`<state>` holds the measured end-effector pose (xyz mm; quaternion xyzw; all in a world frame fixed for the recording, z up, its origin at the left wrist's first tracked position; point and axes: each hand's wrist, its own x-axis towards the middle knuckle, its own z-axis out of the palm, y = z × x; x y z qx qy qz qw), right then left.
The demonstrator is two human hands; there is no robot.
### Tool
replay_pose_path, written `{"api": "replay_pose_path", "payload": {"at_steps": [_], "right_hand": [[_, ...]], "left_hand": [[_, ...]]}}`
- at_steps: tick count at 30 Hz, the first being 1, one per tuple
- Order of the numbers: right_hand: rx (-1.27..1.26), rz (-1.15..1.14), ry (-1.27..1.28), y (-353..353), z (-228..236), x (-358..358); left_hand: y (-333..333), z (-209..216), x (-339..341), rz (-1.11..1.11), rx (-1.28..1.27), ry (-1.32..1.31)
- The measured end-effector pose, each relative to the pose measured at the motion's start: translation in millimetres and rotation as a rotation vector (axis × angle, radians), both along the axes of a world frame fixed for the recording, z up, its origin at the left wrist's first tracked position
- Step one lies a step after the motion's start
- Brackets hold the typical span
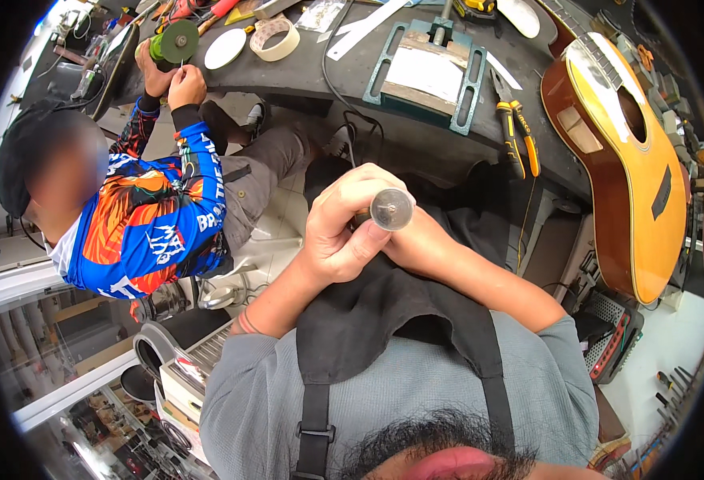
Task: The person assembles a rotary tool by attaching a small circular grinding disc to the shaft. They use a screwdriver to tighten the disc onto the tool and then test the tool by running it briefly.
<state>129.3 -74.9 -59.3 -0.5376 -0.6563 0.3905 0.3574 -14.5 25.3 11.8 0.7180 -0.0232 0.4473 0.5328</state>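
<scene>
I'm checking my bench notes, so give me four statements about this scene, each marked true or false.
A round grey metal disc is at the person's left hand. True.
Pliers with black and orange handles lie between the teal metal vise and the yellow-topped acoustic guitar. True.
The cream ring-shaped tape roll lies right of the vise. False: it lies left.
The co-worker's hands hold a wooden mallet. False: a bright green disc tool.

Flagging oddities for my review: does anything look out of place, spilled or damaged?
Only the guitar seems odd: an instrument among tools at the right end of the bench; no clear spill or damage.
</scene>
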Motion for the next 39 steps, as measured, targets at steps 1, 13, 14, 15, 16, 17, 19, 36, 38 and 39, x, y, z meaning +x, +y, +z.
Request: {"api": "replay_pose_path", "payload": {"at_steps": [1, 13, 14, 15, 16, 17, 19, 36, 38, 39], "right_hand": [[0.016, -0.002, -0.009, 0.0, -7.5, -0.1], [0.096, 0.01, -0.052, 0.4, -7.6, -1.2], [0.093, 0.016, -0.048, 1.0, -5.3, -2.4], [0.09, 0.02, -0.044, 2.1, -3.2, -3.8], [0.087, 0.025, -0.039, 3.6, -1.7, -5.2], [0.083, 0.03, -0.035, 4.6, -0.4, -5.9], [0.065, -0.011, 0.017, 10.2, -0.7, -5.9], [0.22, -0.315, 0.057, 54.5, 45.6, 0.5], [0.242, -0.305, 0.024, 57.0, 47.8, 0.7], [0.248, -0.299, 0.007, 57.7, 49.1, 0.4]], "left_hand": [[-1.4, -0.4, -0.5, 0.0, -0.011, 0.0], [-6.9, 1.4, 0.3, 0.002, -0.089, -0.029], [-7.8, 3.1, -1.2, 0.001, -0.121, -0.022], [-8.2, 3.9, -1.9, -0.001, -0.153, -0.015], [-8.5, 2.0, -1.5, 0.028, -0.191, -0.031], [-3.1, -1.9, -2.5, 0.064, -0.186, 0.006], [2.6, -1.8, -6.1, 0.126, -0.217, 0.125], [33.4, -90.5, -33.6, 0.261, -0.348, 0.157], [32.2, -84.9, -35.6, 0.259, -0.359, 0.162], [31.2, -81.5, -32.9, 0.249, -0.357, 0.138]]}}
